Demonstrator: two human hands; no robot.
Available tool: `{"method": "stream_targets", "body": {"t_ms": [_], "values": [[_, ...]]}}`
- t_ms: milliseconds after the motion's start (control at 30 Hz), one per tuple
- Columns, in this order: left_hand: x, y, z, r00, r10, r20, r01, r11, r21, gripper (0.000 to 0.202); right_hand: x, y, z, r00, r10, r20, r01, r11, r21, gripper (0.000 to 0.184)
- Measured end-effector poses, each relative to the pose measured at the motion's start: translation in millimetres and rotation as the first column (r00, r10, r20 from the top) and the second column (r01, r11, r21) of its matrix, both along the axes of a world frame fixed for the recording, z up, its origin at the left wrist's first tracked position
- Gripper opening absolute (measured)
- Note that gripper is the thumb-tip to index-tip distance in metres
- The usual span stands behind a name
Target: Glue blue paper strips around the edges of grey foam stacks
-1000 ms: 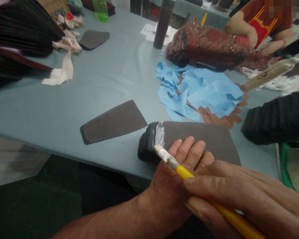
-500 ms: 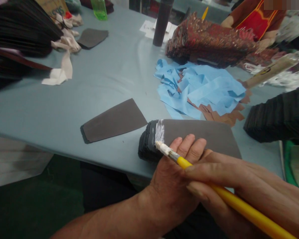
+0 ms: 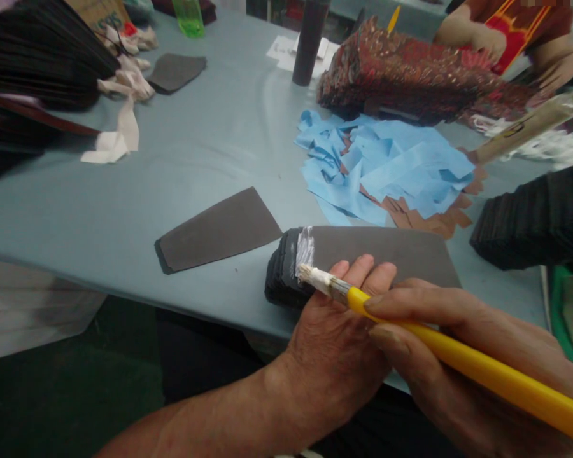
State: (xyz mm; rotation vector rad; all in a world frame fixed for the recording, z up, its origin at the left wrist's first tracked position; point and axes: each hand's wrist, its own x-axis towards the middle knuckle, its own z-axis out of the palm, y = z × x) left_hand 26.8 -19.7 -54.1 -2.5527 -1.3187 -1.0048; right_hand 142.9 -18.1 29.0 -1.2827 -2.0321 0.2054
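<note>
The right hand (image 3: 487, 324) has fingers and thumb closed around a yellow-handled brush (image 3: 482, 367), its bristles coated white. Under the left hand (image 3: 339, 362), whose fingers lie flat side by side, sits a stack (image 3: 386, 245) of matte dark tapered sheets, ragged-edged, with a streaky white band (image 3: 305, 247) beside the fingertips. Crinkled blue strips (image 3: 386, 159) lie beyond; leftward, smooth desk (image 3: 195, 140) surrounds a loose tapered piece (image 3: 219, 229). The desk's near edge runs by the left hand.
</note>
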Motion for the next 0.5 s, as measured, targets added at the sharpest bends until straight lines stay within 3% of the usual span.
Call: {"method": "stream_targets", "body": {"t_ms": [100,500], "values": [[0.3,-0.9,-2.5,1.0,-0.007,-0.017,0.007,1.0,-0.007,0.034,-0.8,0.7,0.1,0.996,0.077,0.054,-0.077,0.997,0.003,0.004],[-1.8,0.0,-2.4,0.999,-0.033,0.007,0.033,0.999,-0.006,0.036,0.4,-2.9,-5.0,0.998,0.054,-0.014,-0.054,0.998,0.016,0.006]]}}
